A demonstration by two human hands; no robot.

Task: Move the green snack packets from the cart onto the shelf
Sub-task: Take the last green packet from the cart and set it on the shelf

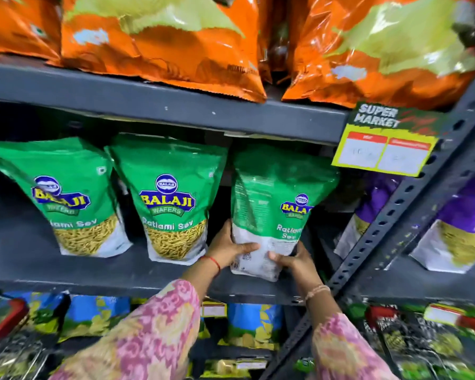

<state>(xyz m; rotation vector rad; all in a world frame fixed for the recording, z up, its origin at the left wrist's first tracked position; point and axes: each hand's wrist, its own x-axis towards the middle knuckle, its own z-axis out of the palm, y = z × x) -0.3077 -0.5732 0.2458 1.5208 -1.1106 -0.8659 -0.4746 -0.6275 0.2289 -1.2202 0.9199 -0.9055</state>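
My left hand (228,249) and right hand (294,260) clasp the Ratlami Sev packet (272,193) at its seven and five o'clock corners on the shelf (93,270).

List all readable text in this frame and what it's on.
"BALAJI WAFERS Ratlami Sev": middle green packet.
"BALAJI", "...lami Sev": left green packet, partly blurred.
"BALAJI", "Ratlami Sev": held green packet.
"SUPER MARKET": shelf tag.
The tag's price boxes and the print on the orange bags: too blurred to read.
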